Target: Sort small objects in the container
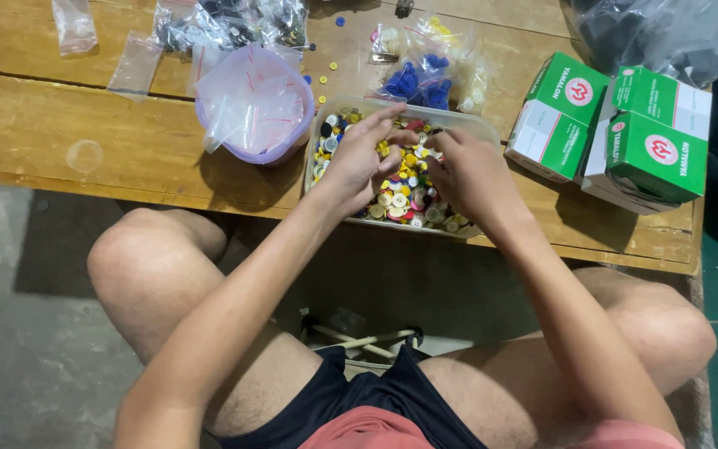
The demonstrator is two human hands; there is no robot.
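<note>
Over clear tub [467, 125] of mixed coloured buttons [400, 199] at near table [85, 158] edge: left hand [359, 158] and right hand [465, 170], fingers curled, picking among buttons, exact pinch unclear. Left: purple bowl [253, 104] of small bags. Right: green-white boxes [617, 129].

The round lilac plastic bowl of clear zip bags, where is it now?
The round lilac plastic bowl sits on the wooden table, just left of the clear tub of coloured buttons.
</note>
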